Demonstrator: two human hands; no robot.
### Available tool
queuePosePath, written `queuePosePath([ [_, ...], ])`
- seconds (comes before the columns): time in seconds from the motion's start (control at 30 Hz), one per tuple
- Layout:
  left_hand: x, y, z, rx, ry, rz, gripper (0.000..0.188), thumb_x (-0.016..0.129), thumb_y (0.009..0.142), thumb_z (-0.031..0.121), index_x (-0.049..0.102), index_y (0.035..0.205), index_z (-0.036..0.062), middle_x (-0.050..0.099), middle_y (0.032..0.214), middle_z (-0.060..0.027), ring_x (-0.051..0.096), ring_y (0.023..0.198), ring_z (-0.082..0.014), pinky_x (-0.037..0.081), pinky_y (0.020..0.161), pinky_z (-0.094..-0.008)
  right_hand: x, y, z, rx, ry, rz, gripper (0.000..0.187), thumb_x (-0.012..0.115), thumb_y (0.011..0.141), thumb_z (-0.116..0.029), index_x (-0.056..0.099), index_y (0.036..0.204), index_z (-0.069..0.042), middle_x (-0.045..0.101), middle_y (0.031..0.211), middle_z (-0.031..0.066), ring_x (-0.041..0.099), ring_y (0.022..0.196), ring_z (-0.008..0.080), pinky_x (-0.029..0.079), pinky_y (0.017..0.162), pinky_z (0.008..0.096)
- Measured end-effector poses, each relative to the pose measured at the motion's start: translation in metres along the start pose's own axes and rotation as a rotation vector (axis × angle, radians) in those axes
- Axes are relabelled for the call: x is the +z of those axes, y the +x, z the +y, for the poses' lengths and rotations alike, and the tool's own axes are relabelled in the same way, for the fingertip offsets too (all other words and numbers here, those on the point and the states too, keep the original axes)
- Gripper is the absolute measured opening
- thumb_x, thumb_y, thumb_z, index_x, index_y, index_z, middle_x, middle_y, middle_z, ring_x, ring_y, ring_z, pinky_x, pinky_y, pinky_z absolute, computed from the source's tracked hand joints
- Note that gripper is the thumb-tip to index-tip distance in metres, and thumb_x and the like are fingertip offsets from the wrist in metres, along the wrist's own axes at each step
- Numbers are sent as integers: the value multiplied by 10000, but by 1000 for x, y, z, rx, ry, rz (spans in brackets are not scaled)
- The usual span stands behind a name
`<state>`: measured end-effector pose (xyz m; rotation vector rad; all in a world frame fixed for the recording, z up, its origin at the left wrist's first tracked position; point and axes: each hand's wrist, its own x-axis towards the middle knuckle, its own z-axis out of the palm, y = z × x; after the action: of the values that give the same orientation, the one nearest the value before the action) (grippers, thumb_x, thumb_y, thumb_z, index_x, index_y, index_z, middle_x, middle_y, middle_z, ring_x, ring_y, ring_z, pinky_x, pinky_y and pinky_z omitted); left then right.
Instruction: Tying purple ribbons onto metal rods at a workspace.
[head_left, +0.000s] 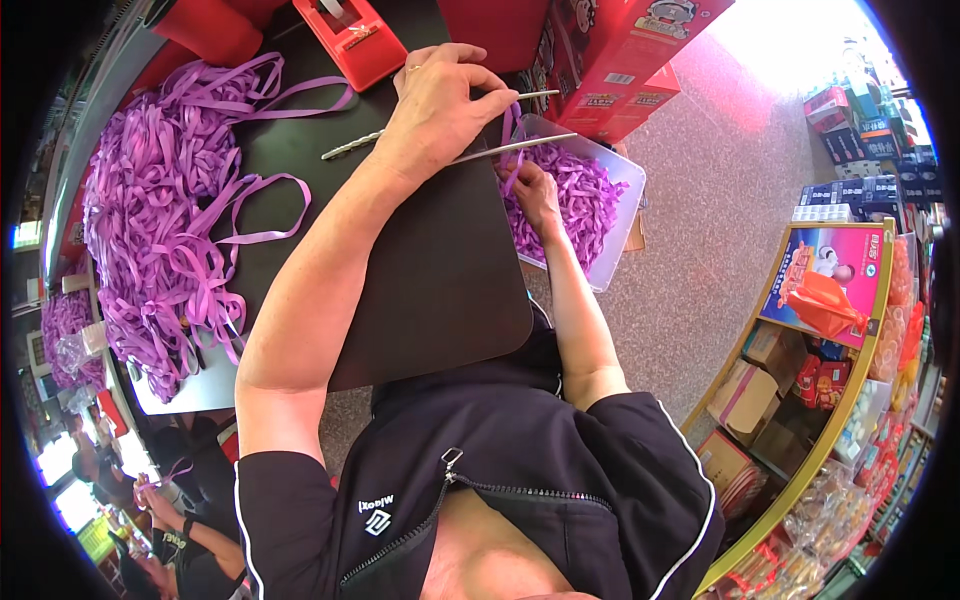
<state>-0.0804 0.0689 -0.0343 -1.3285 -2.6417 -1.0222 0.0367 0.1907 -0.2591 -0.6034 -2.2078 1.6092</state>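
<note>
My left hand [445,105] is above the far right part of the dark tabletop [430,260], its thumb and finger pinched. It holds slim metal rods [538,94], which look like chopsticks; one end shows a twisted surface, and part of their length is hidden under the hand. My right hand [535,195] is closed on a strip of purple ribbon [511,175] over a translucent white bin [625,215]. That strip rises toward the rods. Inside the bin lies a loose heap of the same purple ribbon [580,185].
A large tangled pile of purple ribbon [165,200] covers the table's left side, with loops trailing rightward. A red tape dispenser [355,45] and red boxes [610,75] stand at the far side. Goods shelves [800,370] are at right; another person [195,545] is at lower left.
</note>
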Motion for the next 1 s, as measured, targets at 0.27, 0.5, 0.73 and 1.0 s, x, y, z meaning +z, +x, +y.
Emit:
queuePosePath([
  [0.27,0,2,-1,22,25,-16,245,683,798,321,735,923,117,542,1287,-79,391,1250,-296,335,1034,-410,1,-27,63,101,-136,22,205,663,798,-186,702,952,-57,666,950,126,649,897,286,500,775,354],
  [0.5,-1,1,-1,8,25,-35,260,678,818,330,734,943,108,526,1313,-82,379,1265,-296,311,1051,-410,7,-41,87,74,-32,-11,147,672,820,-140,703,915,-32,635,864,62,599,798,147,454,697,268],
  [0.73,-3,4,2,-51,32,-100,269,650,836,323,729,965,101,512,1339,-60,345,1296,-295,301,1057,-396,0,-67,85,135,145,5,145,670,810,-95,586,887,-7,607,857,92,609,771,197,478,683,309],
  [1.0,0,6,-7,-63,14,-133,317,626,819,385,737,970,130,507,1349,-50,308,1300,-300,224,1075,-436,-54,-139,37,-102,-43,-47,130,628,839,-69,645,954,-11,613,995,112,612,933,256,486,802,329],
])
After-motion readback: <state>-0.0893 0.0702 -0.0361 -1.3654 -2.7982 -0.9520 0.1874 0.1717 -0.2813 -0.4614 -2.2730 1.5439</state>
